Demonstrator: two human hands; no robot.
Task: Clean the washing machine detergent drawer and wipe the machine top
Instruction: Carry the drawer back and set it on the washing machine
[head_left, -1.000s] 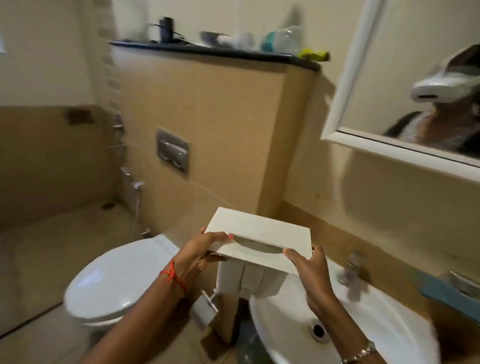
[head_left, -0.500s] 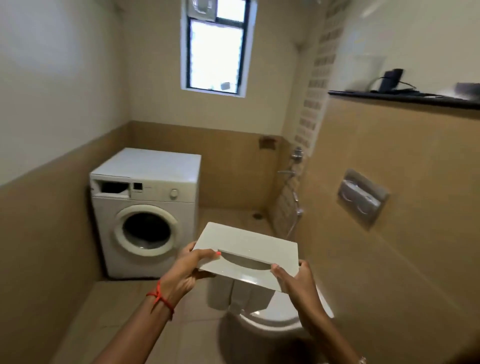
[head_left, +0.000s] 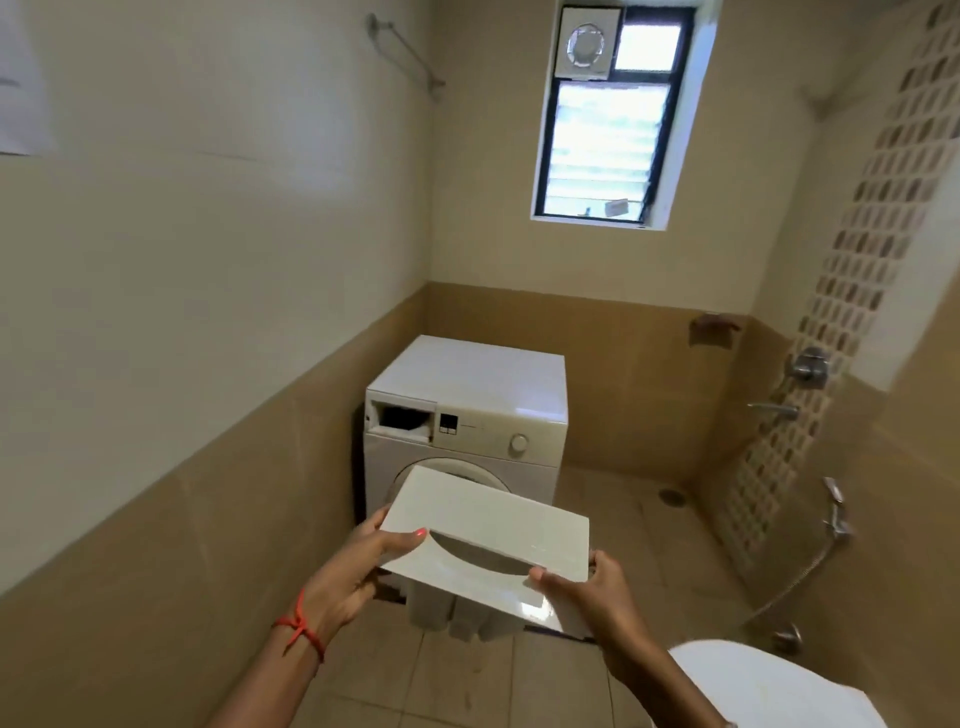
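I carry the white detergent drawer (head_left: 493, 525) in front of me, its front panel facing up and its compartments hanging below. My left hand (head_left: 358, 569) grips its left edge, thumb on top. My right hand (head_left: 587, 592) grips its right front corner. The white front-loading washing machine (head_left: 467, 415) stands ahead in the far left corner. Its drawer slot (head_left: 402, 415) at the top left gapes dark and hollow. The machine top (head_left: 478, 371) is flat, white and bare.
The white toilet lid (head_left: 769, 686) is at the lower right. Shower taps (head_left: 805, 366) and a hose (head_left: 800, 571) line the right wall. A floor drain (head_left: 672, 496) lies beyond. A window (head_left: 608, 140) sits above the machine. Tiled floor runs between me and the machine.
My view has swung left from the sink and toilet wall toward the washing machine, which now lies straight ahead and nearer. Both hands keep the same hold on the drawer.
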